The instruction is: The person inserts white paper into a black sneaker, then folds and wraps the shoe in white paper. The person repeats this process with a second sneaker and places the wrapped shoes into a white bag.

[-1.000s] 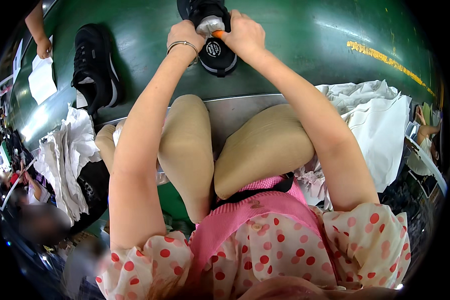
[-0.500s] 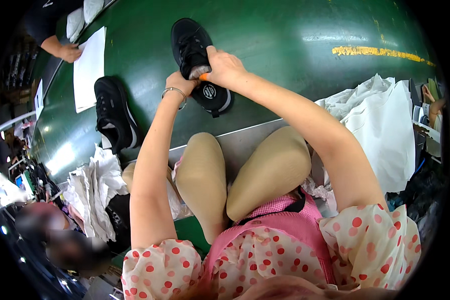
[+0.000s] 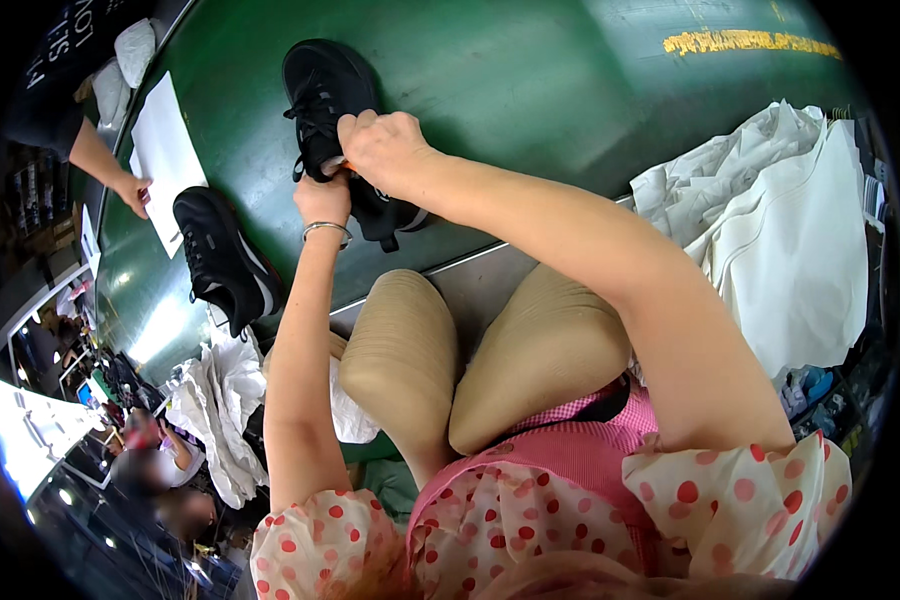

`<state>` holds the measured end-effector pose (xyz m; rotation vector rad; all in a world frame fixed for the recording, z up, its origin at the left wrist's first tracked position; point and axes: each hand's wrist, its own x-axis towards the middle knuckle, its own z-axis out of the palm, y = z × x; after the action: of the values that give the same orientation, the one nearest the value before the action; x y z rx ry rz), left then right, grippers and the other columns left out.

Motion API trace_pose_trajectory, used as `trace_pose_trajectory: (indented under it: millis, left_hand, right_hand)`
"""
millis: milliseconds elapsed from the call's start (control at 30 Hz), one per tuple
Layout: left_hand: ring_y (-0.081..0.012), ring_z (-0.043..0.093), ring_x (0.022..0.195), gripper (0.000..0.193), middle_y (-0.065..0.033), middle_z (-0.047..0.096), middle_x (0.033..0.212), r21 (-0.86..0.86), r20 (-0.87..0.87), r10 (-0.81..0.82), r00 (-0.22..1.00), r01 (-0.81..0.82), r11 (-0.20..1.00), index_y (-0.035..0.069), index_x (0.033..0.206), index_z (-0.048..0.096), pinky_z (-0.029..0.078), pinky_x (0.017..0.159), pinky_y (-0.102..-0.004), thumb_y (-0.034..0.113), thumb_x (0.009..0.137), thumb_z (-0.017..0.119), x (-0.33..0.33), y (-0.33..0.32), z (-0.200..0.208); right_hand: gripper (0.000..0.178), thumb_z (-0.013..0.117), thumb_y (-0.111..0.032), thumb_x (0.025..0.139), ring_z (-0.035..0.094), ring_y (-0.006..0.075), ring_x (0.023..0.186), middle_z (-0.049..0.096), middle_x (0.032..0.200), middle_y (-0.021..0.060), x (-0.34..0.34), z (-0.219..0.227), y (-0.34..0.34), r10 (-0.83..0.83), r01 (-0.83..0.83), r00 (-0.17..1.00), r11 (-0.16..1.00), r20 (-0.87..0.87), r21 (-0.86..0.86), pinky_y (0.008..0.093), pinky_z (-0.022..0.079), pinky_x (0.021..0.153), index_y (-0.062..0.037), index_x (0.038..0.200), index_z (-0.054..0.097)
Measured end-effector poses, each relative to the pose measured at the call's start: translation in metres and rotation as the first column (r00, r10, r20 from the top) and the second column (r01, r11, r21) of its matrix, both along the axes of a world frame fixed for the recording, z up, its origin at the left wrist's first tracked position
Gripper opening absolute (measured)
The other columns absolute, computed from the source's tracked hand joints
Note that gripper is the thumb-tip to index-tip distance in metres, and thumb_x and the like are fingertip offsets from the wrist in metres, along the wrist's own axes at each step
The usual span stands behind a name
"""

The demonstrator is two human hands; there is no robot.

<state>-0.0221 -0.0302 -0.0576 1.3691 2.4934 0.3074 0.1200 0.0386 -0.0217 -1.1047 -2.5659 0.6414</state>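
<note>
A black lace-up sneaker (image 3: 328,82) lies on the green work table, toe pointing away from me and heel at the near edge. My left hand (image 3: 323,200) grips it low on the tongue and collar, fingers mostly hidden. Just above and to the right, my right hand (image 3: 385,150) is closed at the shoe's opening, knuckles up. Between the hands a pale patch shows in the opening, beside a small orange spot at the right fingers; I cannot make out either. A second black sneaker (image 3: 220,252) rests on the table left of my left wrist.
Beyond the second sneaker, a co-worker's hand (image 3: 133,192) touches white paper sheets (image 3: 165,135). Crumpled white paper (image 3: 220,410) hangs over the table edge at left. A stack of white paper (image 3: 785,240) lies at right. The table's metal edge (image 3: 465,262) runs before my knees.
The view has shifted, so table items sit differently in the picture. My right hand has closed into a tighter fist at the shoe opening. The co-worker's hand has moved along the paper's edge.
</note>
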Motion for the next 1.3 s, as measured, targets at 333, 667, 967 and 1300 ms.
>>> trace_pose_trajectory:
  millis: [333,667,967,1300]
  left_hand:
    - [-0.0186,0.061,0.094,0.024,-0.0099,0.065,0.102,0.199,0.238,-0.219,0.946,0.173,0.965,0.000,0.102,0.061,0.047,0.083,-0.0304,0.004,0.079,0.065,-0.064,-0.054,-0.020]
    - [-0.0261,0.060,0.091,0.062,-0.0102,0.059,0.105,0.109,0.365,0.014,0.931,-0.057,0.992,0.007,0.124,0.048,0.051,0.075,-0.0349,0.014,0.068,0.075,-0.011,-0.012,0.063]
    - [-0.0342,0.060,0.084,0.032,-0.0108,0.055,0.103,-0.001,-0.177,-0.712,0.680,0.723,0.691,0.012,0.109,0.052,0.051,0.070,-0.0406,0.022,0.080,0.062,-0.003,0.036,0.119]
    - [-0.0262,0.062,0.072,0.019,-0.0080,0.063,0.080,-0.423,-0.317,-0.837,0.445,0.724,0.545,0.010,0.081,0.059,0.051,0.059,-0.0374,0.028,0.082,0.056,-0.014,0.054,0.111]
  right_hand:
    - [0.015,0.057,-0.016,0.070,0.060,0.0202,0.058,0.056,0.068,0.0096,-0.022,0.029,-0.040,0.068,-0.011,0.984,0.944,-0.162,0.331,0.0298,0.050,0.047,-0.0035,0.077,0.053]
    - [0.021,0.058,-0.016,0.077,0.064,0.0276,0.070,0.061,0.078,0.0160,-0.006,0.017,-0.011,0.113,-0.099,0.991,0.981,-0.076,0.168,0.0367,0.053,0.056,0.0006,0.088,0.052]
    - [0.048,0.073,-0.026,0.071,0.062,0.0356,0.088,0.061,0.096,0.0186,0.015,0.025,0.012,0.069,-0.074,0.996,0.993,-0.056,-0.096,0.0434,0.050,0.073,-0.0017,0.104,0.048]
    - [0.050,0.075,-0.029,0.069,0.064,0.0327,0.090,0.065,0.091,0.0175,-0.025,0.025,0.010,-0.061,0.080,0.994,0.967,0.085,-0.240,0.0399,0.050,0.079,0.0016,0.099,0.049]
